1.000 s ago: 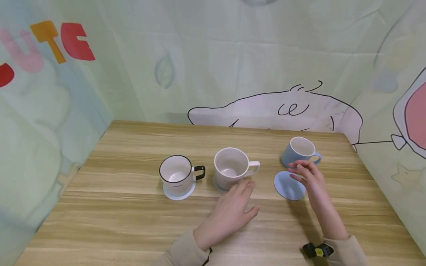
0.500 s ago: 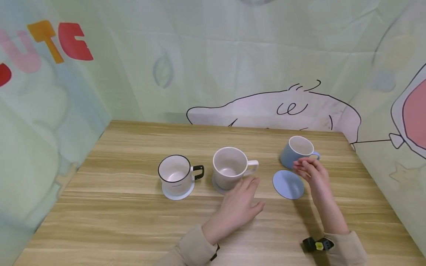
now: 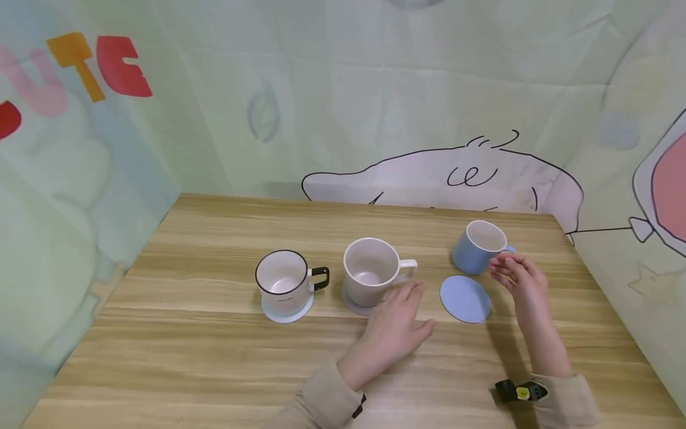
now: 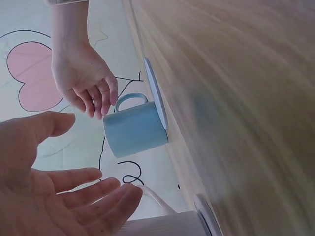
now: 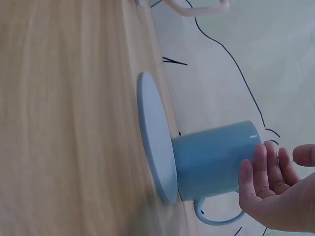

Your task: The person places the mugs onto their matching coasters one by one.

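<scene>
A blue mug stands at the back right of the wooden table. A round blue coaster lies bare just in front of it. My right hand hovers beside the mug's handle, fingers relaxed, holding nothing. In the right wrist view its fingertips are close to the blue mug near the rim. My left hand lies flat and open on the table between the cream mug and the blue coaster. The left wrist view shows the blue mug beyond my open left hand.
The cream mug sits on a grey coaster. A white mug with a black rim and handle sits on a pale blue coaster to the left. Printed fabric walls close the table on three sides.
My right hand has moved from over the blue coaster rightward and back to the blue mug's handle. My left hand has slid a little to the right.
</scene>
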A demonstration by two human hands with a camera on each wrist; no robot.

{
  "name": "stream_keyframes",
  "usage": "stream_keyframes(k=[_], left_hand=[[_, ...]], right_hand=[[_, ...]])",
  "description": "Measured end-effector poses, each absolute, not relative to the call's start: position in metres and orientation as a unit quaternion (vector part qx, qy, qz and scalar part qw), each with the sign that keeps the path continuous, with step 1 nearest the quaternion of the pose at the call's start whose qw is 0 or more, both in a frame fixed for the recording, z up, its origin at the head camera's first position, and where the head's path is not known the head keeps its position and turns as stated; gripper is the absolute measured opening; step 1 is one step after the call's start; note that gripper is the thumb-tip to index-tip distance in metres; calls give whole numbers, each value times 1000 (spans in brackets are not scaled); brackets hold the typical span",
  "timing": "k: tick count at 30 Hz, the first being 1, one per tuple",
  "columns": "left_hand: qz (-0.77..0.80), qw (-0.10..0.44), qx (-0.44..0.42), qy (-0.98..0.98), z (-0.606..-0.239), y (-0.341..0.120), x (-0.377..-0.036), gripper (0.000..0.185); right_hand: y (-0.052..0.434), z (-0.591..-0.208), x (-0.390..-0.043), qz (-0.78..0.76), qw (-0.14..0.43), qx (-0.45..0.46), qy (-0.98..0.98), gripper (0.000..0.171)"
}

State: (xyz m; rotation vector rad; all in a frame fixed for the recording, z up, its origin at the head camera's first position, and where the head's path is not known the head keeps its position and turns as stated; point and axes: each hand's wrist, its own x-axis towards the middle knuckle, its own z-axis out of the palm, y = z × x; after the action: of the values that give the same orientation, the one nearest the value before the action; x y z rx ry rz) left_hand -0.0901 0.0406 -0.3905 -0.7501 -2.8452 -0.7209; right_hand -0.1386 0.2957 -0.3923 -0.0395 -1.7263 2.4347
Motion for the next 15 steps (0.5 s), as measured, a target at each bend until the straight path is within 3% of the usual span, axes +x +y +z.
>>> stream_keyframes(k=[15], left_hand=[[-236,42,-220,-946,-393,52,-97,66]], right_hand=[[312,-389,-143,823,87,-40,-560,15]])
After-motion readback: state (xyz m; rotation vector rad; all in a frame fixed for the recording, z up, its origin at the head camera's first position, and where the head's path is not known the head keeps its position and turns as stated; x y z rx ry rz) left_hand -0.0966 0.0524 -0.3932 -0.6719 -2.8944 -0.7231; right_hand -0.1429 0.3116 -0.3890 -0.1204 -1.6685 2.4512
